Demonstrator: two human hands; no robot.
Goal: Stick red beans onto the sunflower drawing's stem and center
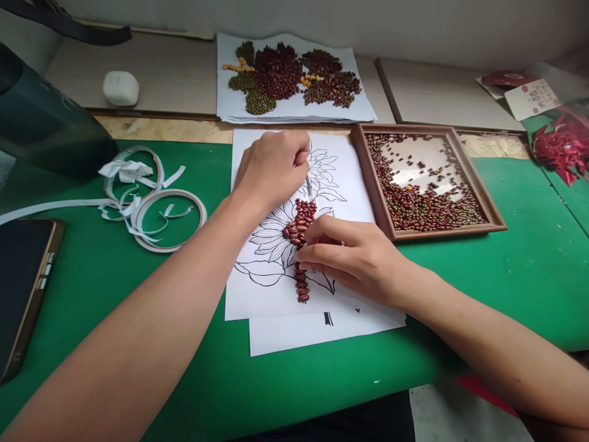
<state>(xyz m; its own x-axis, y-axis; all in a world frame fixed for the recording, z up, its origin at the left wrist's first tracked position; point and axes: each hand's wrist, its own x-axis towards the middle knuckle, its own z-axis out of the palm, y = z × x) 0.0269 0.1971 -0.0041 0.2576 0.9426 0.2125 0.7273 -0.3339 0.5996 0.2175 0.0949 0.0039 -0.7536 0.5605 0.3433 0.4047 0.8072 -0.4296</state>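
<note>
A sheet of paper [239, 301] printed with line-drawn sunflowers lies in front of me. Dark red speckled beans [301, 282] are set along the stem of the lower flower and at its centre, and smaller red beans [306, 210] lie above them. My left hand [273, 169] is closed in a fist over the upper part of the sheet; its contents are hidden. At the beans on the stem, my right hand [359, 255] has its fingertips drawn together and pointing down. Whatever lies between those fingertips cannot be made out.
A brown wooden tray [386, 209] of mixed red and green beans stands to the right. Behind is a sheet with a finished-looking bean picture [278, 73]. Tape rolls [202, 209], a phone [27, 288], a dark bottle [50, 116] and a white earbud case [120, 88] are left.
</note>
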